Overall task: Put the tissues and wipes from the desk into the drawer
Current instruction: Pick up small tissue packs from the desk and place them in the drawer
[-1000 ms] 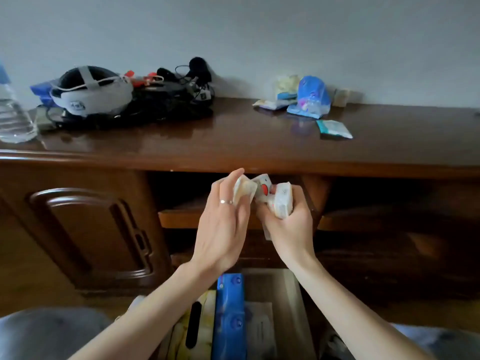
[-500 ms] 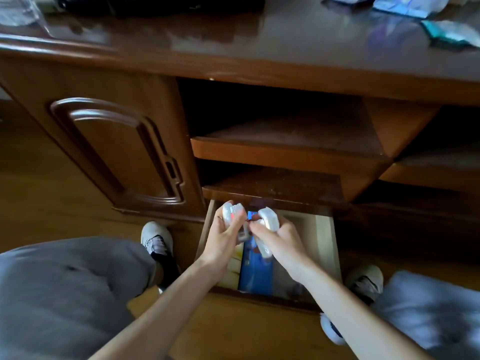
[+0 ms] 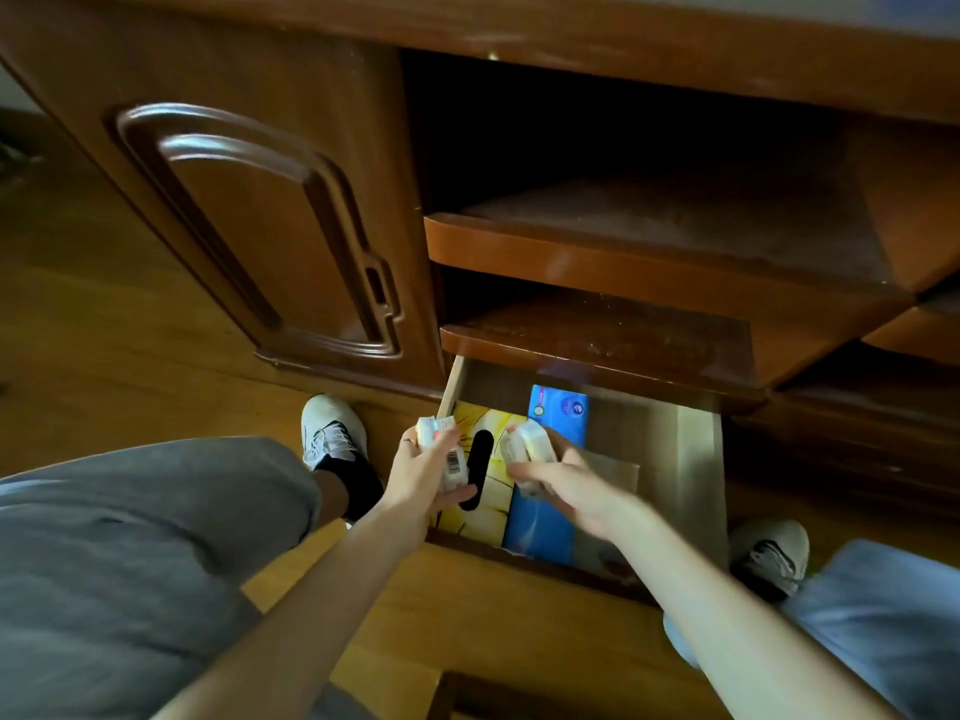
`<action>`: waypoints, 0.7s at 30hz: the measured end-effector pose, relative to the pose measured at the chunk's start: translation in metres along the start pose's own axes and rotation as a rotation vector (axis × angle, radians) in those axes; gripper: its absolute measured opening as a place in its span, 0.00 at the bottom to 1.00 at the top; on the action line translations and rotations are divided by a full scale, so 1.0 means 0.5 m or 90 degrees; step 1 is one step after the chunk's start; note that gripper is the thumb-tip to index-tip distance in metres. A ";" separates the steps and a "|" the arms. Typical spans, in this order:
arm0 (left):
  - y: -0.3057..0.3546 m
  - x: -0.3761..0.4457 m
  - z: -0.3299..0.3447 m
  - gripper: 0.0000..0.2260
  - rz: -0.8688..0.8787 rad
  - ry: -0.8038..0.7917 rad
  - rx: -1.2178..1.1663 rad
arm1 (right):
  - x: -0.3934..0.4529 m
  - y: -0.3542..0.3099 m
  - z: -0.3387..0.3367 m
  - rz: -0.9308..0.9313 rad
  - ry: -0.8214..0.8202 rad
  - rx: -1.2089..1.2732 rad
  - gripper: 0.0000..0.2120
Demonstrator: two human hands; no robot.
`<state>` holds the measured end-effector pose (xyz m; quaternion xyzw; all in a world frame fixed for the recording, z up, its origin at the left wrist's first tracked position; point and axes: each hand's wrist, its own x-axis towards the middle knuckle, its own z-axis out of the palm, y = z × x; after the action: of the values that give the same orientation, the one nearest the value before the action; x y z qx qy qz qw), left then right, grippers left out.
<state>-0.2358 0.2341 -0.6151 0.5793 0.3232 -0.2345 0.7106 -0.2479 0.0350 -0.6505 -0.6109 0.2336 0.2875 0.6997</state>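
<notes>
both hands over the open drawer [image 3: 698, 459] at the desk's base: left hand [image 3: 421, 472] closed around a small white tissue pack [image 3: 441, 449], right hand [image 3: 558, 483] gripping another white pack [image 3: 527, 452]. the two packs are apart, above a yellow tissue box [image 3: 491, 478] and a blue wipes pack [image 3: 550, 459] lying in the drawer.

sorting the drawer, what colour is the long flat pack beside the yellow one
Blue pack, seen in the head view.
</notes>
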 end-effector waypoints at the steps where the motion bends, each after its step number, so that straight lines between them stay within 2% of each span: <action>1: -0.001 0.003 -0.003 0.21 -0.003 0.007 -0.010 | 0.015 -0.005 0.002 -0.059 0.016 -0.098 0.28; 4: -0.003 0.016 -0.015 0.21 0.026 0.047 -0.016 | 0.070 -0.005 0.019 -0.270 0.093 -0.490 0.26; 5: -0.003 0.018 -0.019 0.21 0.053 0.061 -0.002 | 0.090 0.000 0.030 -0.288 0.100 -0.599 0.26; 8: -0.006 0.027 -0.032 0.22 0.139 0.092 0.068 | 0.124 0.028 0.059 -0.207 0.076 -0.813 0.33; 12: -0.019 0.035 -0.049 0.22 0.191 0.100 0.140 | 0.123 0.056 0.069 -0.244 0.133 -0.868 0.33; 16: -0.029 0.038 -0.052 0.21 0.189 0.087 0.139 | 0.109 0.056 0.074 -0.278 0.282 -0.861 0.26; 21: -0.023 0.043 -0.054 0.22 0.178 0.098 0.118 | 0.094 0.059 0.094 -0.220 0.304 -0.953 0.25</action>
<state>-0.2345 0.2587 -0.6419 0.6979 0.2702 -0.1169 0.6529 -0.2349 0.0894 -0.6968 -0.9903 0.0242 0.1172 0.0705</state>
